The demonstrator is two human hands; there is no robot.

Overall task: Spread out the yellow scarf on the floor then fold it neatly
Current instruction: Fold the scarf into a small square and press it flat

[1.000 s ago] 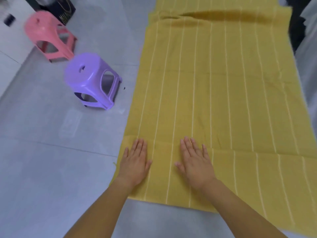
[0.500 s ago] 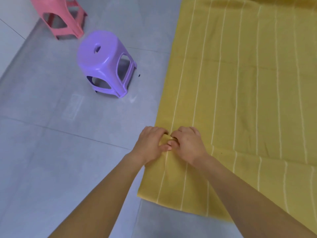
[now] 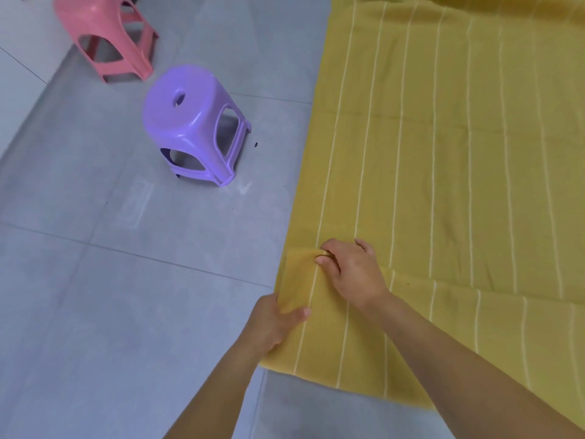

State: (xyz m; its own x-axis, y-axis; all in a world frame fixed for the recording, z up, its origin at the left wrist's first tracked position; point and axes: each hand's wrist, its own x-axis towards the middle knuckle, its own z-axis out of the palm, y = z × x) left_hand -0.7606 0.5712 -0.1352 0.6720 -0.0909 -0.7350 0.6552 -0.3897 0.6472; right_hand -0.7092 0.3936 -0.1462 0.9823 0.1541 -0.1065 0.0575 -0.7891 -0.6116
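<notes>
The yellow scarf [image 3: 443,160] with thin white stripes lies spread over the grey floor, filling the right half of the view. Its near end is folded over, making a doubled strip along the bottom. My left hand [image 3: 272,321] grips the left edge of that folded strip, thumb on top. My right hand [image 3: 351,270] pinches the folded edge near the scarf's left corner, where the cloth bunches up slightly. The scarf's far and right parts run out of view.
A purple plastic stool [image 3: 193,125] stands on the grey tiled floor [image 3: 95,280] left of the scarf. A pink plastic stool [image 3: 107,33] stands behind it at the top left. A small dark speck lies near the purple stool.
A second ago both hands lay flat on the folded strip. They then came together pinching the fold's edge. Now my left hand has slid back to the side edge while the right keeps pinching.
</notes>
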